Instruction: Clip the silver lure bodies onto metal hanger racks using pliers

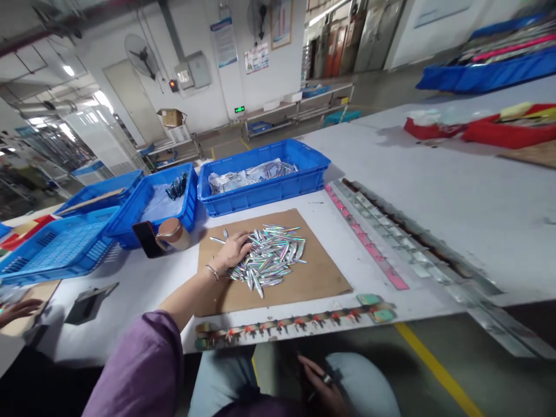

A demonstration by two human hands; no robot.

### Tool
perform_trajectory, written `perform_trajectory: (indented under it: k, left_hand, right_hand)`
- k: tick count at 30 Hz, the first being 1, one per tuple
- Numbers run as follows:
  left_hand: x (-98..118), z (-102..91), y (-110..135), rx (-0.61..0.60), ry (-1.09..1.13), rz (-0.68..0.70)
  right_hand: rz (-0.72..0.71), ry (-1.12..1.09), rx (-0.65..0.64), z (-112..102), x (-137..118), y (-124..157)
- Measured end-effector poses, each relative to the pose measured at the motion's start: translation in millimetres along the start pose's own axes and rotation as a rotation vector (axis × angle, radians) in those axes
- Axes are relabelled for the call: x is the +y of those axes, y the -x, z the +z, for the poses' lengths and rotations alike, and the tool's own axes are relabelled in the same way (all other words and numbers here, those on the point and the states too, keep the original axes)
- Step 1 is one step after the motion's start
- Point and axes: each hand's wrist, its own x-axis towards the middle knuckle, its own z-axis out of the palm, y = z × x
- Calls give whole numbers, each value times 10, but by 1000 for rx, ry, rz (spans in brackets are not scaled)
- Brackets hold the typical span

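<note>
My left hand (234,250) reaches out in a purple sleeve and lies on the left edge of a pile of shiny silver, iridescent fish-shaped lures (271,258); its fingers curl over several of them. The pile rests on a brown cardboard sheet (313,272) on the white table (456,191). My right hand (324,385) sits low on my lap below the table edge, fingers loosely bent with a small dark thing between them. A strip holding red-tipped pieces (278,327) lies along the table's front edge.
Blue crates stand behind the cardboard: one with bagged silver lures (260,174), one with dark pieces (160,200), and an empty one (56,249). A brown cup (174,234) and a dark phone (146,239) stand beside them. Another person's hand (17,310) shows at far left. Long metal strips (403,237) run rightward.
</note>
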Motion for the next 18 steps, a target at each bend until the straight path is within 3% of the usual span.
perform_trajectory:
  k: [3,5,11,14,18]
  left_hand:
    - [-90,-210,102,62,-129,-242]
    - [-183,-365,175,32,-218,-345]
    - [-299,-624,282,-141,-363,-408]
    - [-265,-709,335,-145,-405,-437]
    - [-163,-844,456,-72,-371,-500]
  right_hand:
    - [7,-52,-9,-35,33,72]
    - [35,-101,-29,-28,57,69]
    - [60,-324,57,32,114,-24]
    - [-8,-336,82,30,-28,117]
    - [-191,-260,176,-27,-466,442]
